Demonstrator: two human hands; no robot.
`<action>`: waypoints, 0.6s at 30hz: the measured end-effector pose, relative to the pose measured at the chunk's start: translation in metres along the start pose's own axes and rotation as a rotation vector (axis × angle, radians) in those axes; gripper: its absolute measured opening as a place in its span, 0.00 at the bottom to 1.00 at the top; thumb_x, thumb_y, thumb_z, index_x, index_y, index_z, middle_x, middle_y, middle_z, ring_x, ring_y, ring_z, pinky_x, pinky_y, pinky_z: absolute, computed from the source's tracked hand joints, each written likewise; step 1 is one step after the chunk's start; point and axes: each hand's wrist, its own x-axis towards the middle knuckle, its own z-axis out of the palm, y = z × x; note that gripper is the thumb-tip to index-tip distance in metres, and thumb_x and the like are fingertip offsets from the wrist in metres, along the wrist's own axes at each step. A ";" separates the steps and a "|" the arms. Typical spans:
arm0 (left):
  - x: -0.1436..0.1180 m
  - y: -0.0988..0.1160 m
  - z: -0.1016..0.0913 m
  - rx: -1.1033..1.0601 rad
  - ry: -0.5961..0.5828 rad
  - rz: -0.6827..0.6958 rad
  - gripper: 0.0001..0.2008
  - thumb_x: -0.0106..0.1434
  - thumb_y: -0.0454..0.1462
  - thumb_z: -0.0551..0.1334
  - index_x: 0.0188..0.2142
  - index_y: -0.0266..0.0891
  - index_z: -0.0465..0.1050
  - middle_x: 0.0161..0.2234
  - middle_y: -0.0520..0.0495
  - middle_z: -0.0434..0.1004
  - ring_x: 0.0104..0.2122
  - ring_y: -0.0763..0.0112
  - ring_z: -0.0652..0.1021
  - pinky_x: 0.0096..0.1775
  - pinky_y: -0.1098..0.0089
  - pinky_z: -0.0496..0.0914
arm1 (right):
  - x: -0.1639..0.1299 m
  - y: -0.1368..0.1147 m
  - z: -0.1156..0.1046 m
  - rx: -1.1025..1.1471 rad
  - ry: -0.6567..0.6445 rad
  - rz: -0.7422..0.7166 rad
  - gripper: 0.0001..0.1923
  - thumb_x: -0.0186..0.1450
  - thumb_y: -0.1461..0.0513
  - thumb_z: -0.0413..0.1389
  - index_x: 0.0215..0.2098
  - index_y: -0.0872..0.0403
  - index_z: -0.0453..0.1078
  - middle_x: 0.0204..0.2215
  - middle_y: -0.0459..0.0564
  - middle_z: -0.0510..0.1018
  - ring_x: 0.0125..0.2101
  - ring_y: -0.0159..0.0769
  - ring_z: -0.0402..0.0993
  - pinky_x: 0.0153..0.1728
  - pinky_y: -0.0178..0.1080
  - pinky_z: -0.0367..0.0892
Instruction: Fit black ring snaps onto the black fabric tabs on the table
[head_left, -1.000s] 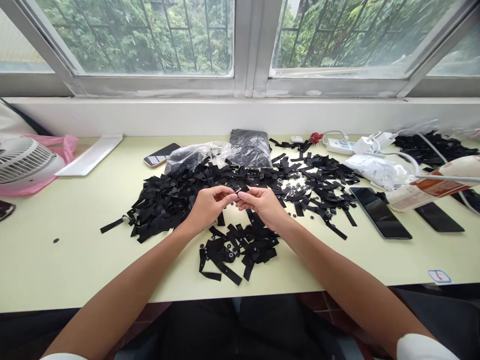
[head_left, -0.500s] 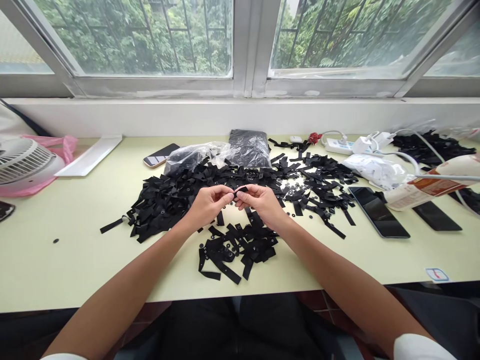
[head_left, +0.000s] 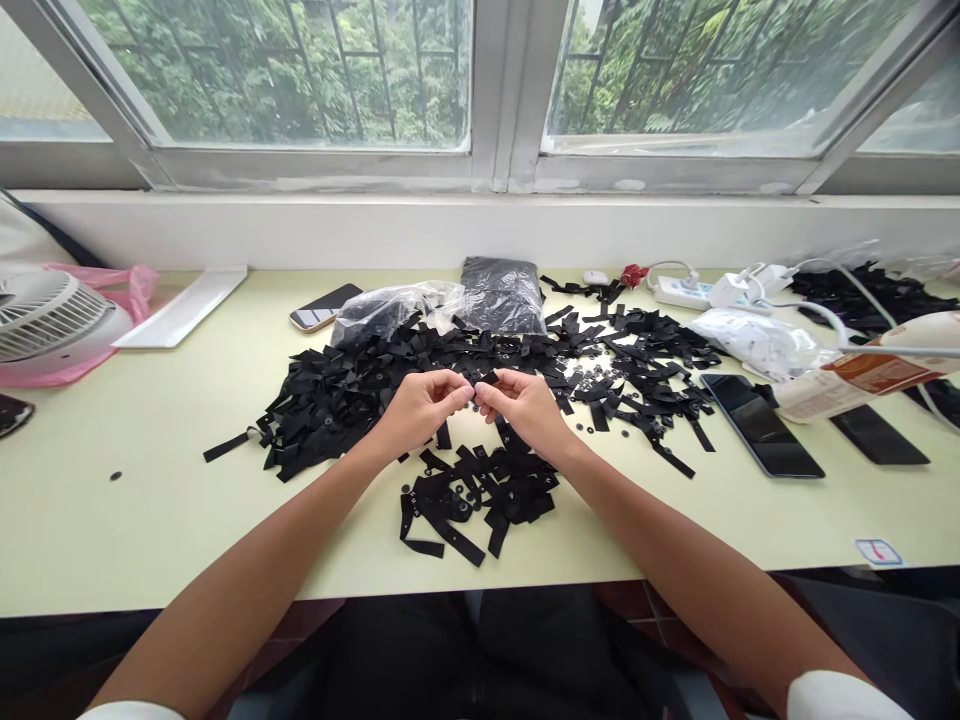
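Observation:
My left hand (head_left: 421,408) and my right hand (head_left: 525,405) meet fingertip to fingertip above the pale green table (head_left: 150,500). Both pinch one short black fabric strip (head_left: 480,383) with a small snap on it. Behind and to the left of the hands spreads a large heap of black strips (head_left: 337,395). A smaller heap of black strips (head_left: 472,495) lies just below my hands, near the table's front edge. Loose small black snap buttons (head_left: 589,375) are scattered to the right of my right hand.
A fan (head_left: 52,320) and pink bag stand at the far left. One phone (head_left: 324,307) lies behind the heap, two more phones (head_left: 761,425) at the right. Plastic bags (head_left: 499,295), a power strip (head_left: 682,293), a white tube (head_left: 862,375) and cables lie at the back right.
Both hands stay together on the strip, with only slight finger movement. The view shifted a little.

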 end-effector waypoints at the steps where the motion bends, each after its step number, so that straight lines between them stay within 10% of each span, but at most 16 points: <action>1: 0.000 0.000 0.000 -0.014 0.001 -0.001 0.19 0.62 0.50 0.64 0.35 0.35 0.79 0.28 0.49 0.76 0.26 0.82 0.70 0.29 0.80 0.63 | 0.000 -0.001 0.000 0.007 -0.004 0.005 0.19 0.66 0.47 0.62 0.32 0.55 0.73 0.29 0.49 0.79 0.26 0.35 0.75 0.32 0.38 0.71; 10: 0.000 0.000 0.000 -0.099 0.014 -0.010 0.19 0.61 0.51 0.65 0.34 0.34 0.78 0.28 0.49 0.76 0.26 0.81 0.72 0.30 0.80 0.67 | 0.001 -0.002 0.000 0.044 -0.060 0.029 0.22 0.68 0.45 0.59 0.34 0.55 0.74 0.29 0.50 0.78 0.27 0.34 0.72 0.31 0.37 0.70; 18: 0.005 -0.007 -0.006 -0.097 0.265 -0.049 0.20 0.60 0.51 0.65 0.32 0.34 0.78 0.27 0.48 0.76 0.25 0.81 0.72 0.29 0.80 0.67 | 0.005 -0.002 -0.023 -0.708 -0.045 -0.217 0.09 0.70 0.57 0.59 0.43 0.51 0.79 0.38 0.50 0.77 0.31 0.33 0.71 0.34 0.37 0.66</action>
